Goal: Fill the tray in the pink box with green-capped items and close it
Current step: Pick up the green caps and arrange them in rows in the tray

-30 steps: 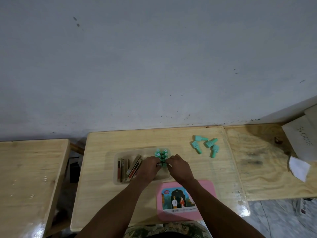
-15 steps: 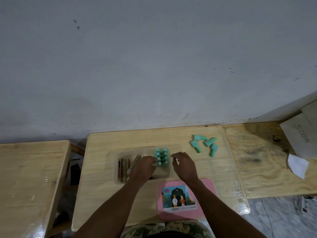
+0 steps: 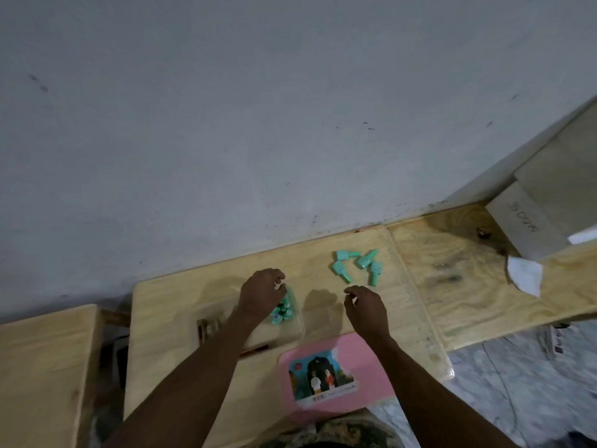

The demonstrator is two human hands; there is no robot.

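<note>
The loose green-capped items lie at mixed angles just far-right of the right hand, whose grip hangs loose and empty, nearer than the left hand, whose grip over the tray I cannot tell.

Grey wall, cardboard box, white paper

Dim, flat indoor light. A soft shadow falls on the pale plywood tabletop just left of the right hand — whole frame motion-blurred, wide-angle edges skewed.
</note>
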